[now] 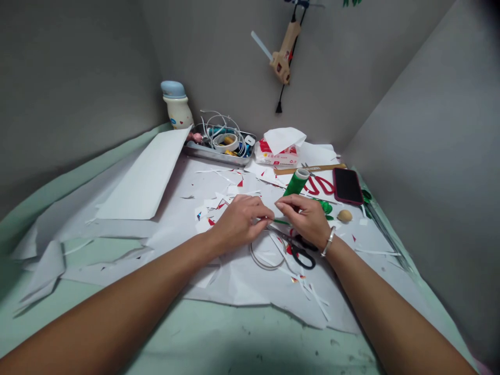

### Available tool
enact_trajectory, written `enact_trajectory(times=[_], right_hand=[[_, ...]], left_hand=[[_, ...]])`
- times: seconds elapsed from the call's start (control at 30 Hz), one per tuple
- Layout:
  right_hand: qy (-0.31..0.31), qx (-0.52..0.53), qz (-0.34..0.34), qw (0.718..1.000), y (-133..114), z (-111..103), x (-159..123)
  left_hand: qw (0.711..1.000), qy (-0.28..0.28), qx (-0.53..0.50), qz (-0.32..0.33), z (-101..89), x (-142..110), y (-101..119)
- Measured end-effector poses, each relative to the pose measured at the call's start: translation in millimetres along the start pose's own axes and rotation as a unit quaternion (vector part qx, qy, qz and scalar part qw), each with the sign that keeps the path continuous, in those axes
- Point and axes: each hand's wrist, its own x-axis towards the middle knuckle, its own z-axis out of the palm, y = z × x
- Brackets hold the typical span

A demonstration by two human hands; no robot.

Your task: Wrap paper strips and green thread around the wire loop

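My left hand [240, 224] and my right hand [302, 221] meet over the white paper sheet [250, 281], their fingertips pinching a thin green stem or strip [282, 222]. Its exact material is too thin to tell. A roll of green tape [296, 182] stands tilted just beyond my right hand. Black-handled scissors [299, 250] lie under my right wrist, and a loop of thin pale wire [265, 253] rests beside them. Red paper cutouts [319, 185] and shiny green pieces [325, 207] lie to the right.
A black phone in a red case [347, 186], a wooden ruler [310, 169], a tissue pack [277, 154] and a metal tray of cables [219, 153] sit at the back. Paper scraps litter the sheet. A glue gun [285, 54] hangs on the wall.
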Motion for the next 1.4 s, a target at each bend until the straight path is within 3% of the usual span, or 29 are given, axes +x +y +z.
enact_trajectory(times=[0.07,0.2,0.3,0.4,0.5,0.6,0.7,0.77,0.87,1.03,1.17,1.27,1.4], right_hand=[[-0.044,0.006,0.007,0.999,5,2,0],[-0.118,-0.019,-0.081,0.989,-6,7,-4],[-0.090,-0.047,-0.120,0.988,-18,7,-6],[-0.023,-0.043,-0.092,0.995,-18,3,-4],[0.012,-0.004,-0.011,1.000,-6,1,-2],[-0.029,0.015,0.023,0.999,3,4,-2],[-0.087,-0.011,-0.033,0.996,-1,9,-5],[-0.105,-0.032,-0.084,0.990,-9,11,-6],[-0.074,-0.056,-0.118,0.989,-18,9,-7],[0.012,-0.012,-0.024,1.000,-7,3,-2],[-0.033,0.040,0.046,0.998,5,5,-2],[-0.089,0.028,0.005,0.996,1,9,-4],[-0.090,-0.038,-0.102,0.990,-15,10,-7]], left_hand=[[0.997,0.035,-0.055,-0.032,-1.3,1,0],[0.989,0.093,-0.048,-0.103,-1.3,3,-7],[0.992,0.072,0.037,-0.101,0.7,1,-9],[0.996,0.019,0.072,-0.045,1.8,-1,-6],[1.000,-0.007,0.024,-0.001,0.7,-1,-1],[0.997,0.035,-0.056,-0.028,-1.5,1,1],[0.989,0.088,-0.085,-0.082,-2.8,3,-2],[0.988,0.103,-0.051,-0.105,-2.2,2,-5],[0.992,0.080,0.036,-0.090,0.0,0,-7],[0.999,-0.001,0.050,-0.009,1.3,-1,-2],[0.997,0.031,-0.056,-0.041,-1.2,1,0],[0.988,0.077,-0.103,-0.086,-2.8,3,-3],[0.988,0.098,-0.028,-0.116,-1.9,2,-7]])
